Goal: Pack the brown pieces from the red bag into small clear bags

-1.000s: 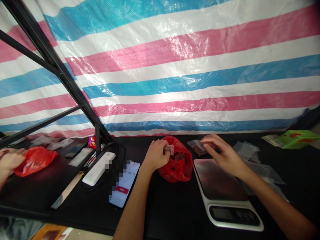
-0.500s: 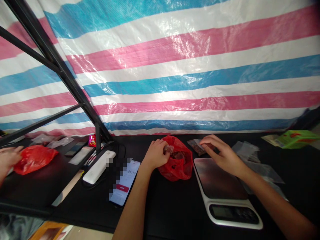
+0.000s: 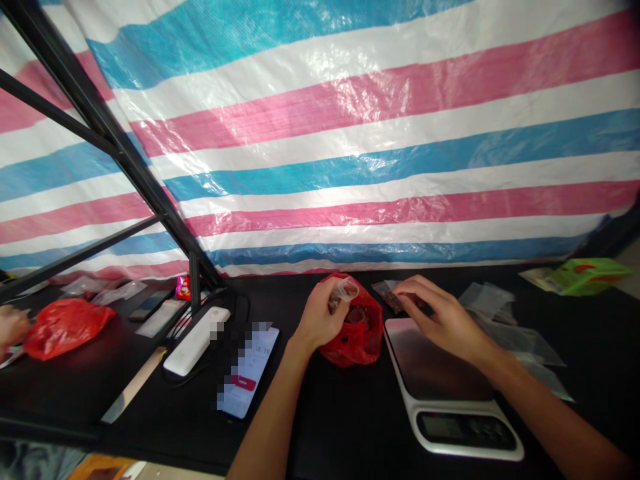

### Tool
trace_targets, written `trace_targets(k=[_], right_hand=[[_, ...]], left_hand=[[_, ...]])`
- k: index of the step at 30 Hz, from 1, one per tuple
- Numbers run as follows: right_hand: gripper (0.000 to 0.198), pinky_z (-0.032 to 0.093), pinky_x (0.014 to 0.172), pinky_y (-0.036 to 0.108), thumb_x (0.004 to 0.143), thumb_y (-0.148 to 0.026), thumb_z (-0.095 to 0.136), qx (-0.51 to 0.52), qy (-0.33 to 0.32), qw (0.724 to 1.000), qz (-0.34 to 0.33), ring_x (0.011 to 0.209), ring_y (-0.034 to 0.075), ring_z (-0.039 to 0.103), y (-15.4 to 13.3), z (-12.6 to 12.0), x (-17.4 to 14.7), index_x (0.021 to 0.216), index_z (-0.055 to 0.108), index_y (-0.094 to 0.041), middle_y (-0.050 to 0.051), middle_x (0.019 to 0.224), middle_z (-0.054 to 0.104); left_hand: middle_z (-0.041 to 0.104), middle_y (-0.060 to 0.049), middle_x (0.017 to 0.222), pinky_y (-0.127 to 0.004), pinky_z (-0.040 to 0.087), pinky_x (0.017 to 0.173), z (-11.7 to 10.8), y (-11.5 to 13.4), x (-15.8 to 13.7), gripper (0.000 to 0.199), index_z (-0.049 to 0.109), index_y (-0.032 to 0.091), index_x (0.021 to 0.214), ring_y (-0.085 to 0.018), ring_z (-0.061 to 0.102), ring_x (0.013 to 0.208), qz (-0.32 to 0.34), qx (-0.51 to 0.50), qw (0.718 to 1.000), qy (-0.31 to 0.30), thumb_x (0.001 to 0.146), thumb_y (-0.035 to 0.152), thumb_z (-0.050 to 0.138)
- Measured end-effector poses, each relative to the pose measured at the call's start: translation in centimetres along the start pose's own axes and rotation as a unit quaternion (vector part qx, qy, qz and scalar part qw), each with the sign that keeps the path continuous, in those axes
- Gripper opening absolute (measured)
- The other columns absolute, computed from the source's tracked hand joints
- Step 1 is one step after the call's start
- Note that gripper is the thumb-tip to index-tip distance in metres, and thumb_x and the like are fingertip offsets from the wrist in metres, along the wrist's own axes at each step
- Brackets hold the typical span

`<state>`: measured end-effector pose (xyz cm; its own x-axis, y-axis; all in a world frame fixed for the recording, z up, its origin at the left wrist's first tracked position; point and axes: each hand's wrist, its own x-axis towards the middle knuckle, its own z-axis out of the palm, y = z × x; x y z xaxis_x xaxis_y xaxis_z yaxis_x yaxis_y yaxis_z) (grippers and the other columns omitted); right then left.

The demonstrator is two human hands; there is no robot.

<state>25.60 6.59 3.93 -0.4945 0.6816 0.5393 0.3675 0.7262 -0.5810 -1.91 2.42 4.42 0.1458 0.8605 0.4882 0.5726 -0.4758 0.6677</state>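
Observation:
My left hand [image 3: 325, 313] is closed on a small clear plastic cup [image 3: 349, 289], held tilted over the mouth of a red plastic bag [image 3: 357, 340]. Inside that bag, another clear cup and some brown bits are partly visible. Beyond the scale, my right hand [image 3: 435, 310] has thumb and fingers together at the edge of a small clear plastic bag [image 3: 388, 295] with dark brown contents. Its fingers hide part of this bag. Below my right hand lies a kitchen scale [image 3: 440, 360] with a metal plate and a white body; nothing rests on it.
Clear plastic bags [image 3: 530, 340] and a green packet [image 3: 590, 277] lie at right. On the left are a phone [image 3: 250, 373], a white power strip [image 3: 197, 341] with cables, and a black metal frame [image 3: 145, 180]. Another person's hand [image 3: 13, 327] is near a second red bag [image 3: 70, 327].
My left hand has turned and lifted the cup slightly, so its round rim now shows. My right hand stays nearly in place. The view has shifted slightly.

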Motion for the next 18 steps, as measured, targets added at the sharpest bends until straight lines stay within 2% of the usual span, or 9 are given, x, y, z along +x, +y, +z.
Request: trace_targets(k=[3,5,7,9,13,15,18], right_hand=[[0.033,0.061,0.071,0.034,0.106,-0.035,0.056,-0.005,0.001,1.000,0.002,0.110,0.027,0.068,-0.9,0.5,-0.4,0.139,0.061,-0.035,0.011,0.130,0.066],[0.038,0.062,0.082,0.037,0.105,-0.031,0.058,-0.020,0.005,0.999,-0.030,0.115,0.028,0.067,-1.5,0.9,-0.7,0.143,0.059,-0.037,0.011,0.131,0.065],[0.035,0.059,0.097,0.043,0.103,-0.027,0.059,-0.036,0.007,0.997,-0.070,0.119,0.029,0.065,-1.9,1.1,-0.8,0.137,0.063,-0.037,0.010,0.127,0.065],[0.027,0.056,0.102,0.046,0.103,-0.026,0.060,-0.040,0.015,0.995,-0.086,0.119,0.029,0.065,-2.2,1.2,-0.8,0.127,0.068,-0.035,0.010,0.124,0.064],[0.015,0.052,0.105,0.047,0.104,-0.027,0.058,-0.008,0.051,0.997,-0.052,0.126,0.032,0.061,-2.3,0.6,-0.7,0.114,0.069,-0.031,0.012,0.130,0.062],[0.012,0.051,0.103,0.046,0.104,-0.028,0.058,0.015,0.047,0.998,-0.038,0.121,0.031,0.062,-2.1,-0.1,-0.5,0.108,0.069,-0.030,0.011,0.126,0.065],[0.012,0.052,0.088,0.040,0.105,-0.031,0.058,0.044,0.009,0.999,-0.015,0.100,0.027,0.065,-1.5,-1.2,-0.3,0.100,0.068,-0.028,0.008,0.103,0.068]], left_hand=[[0.071,-0.006,0.102,-0.034,0.049,0.086,1.5,1.4,-0.4,0.018,0.064,0.022,0.111,-0.022,0.064,0.090,0.007,-0.080,0.996,-0.038,0.105,0.034,0.052],[0.070,-0.006,0.101,-0.035,0.049,0.087,2.4,2.1,-0.7,0.020,0.064,0.021,0.109,-0.022,0.063,0.091,0.016,-0.097,0.993,-0.065,0.105,0.037,0.052],[0.069,-0.007,0.099,-0.035,0.050,0.084,2.9,2.4,-0.9,0.023,0.063,0.020,0.109,-0.022,0.063,0.088,0.016,-0.110,0.990,-0.090,0.105,0.039,0.052],[0.070,-0.008,0.103,-0.036,0.051,0.086,3.0,2.6,-1.1,0.025,0.063,0.019,0.114,-0.022,0.064,0.091,0.014,-0.118,0.987,-0.109,0.105,0.041,0.053],[0.066,-0.012,0.137,-0.044,0.047,0.112,2.9,2.4,-1.1,0.046,0.054,0.022,0.144,-0.029,0.062,0.125,0.022,-0.126,0.986,-0.107,0.103,0.041,0.060],[0.064,-0.012,0.140,-0.046,0.045,0.116,2.9,2.1,-1.0,0.053,0.049,0.024,0.152,-0.029,0.061,0.128,0.024,-0.128,0.986,-0.100,0.103,0.041,0.060],[0.067,-0.011,0.127,-0.045,0.050,0.111,2.9,1.8,-0.9,0.047,0.052,0.024,0.150,-0.026,0.064,0.117,0.018,-0.125,0.987,-0.095,0.105,0.039,0.055]])
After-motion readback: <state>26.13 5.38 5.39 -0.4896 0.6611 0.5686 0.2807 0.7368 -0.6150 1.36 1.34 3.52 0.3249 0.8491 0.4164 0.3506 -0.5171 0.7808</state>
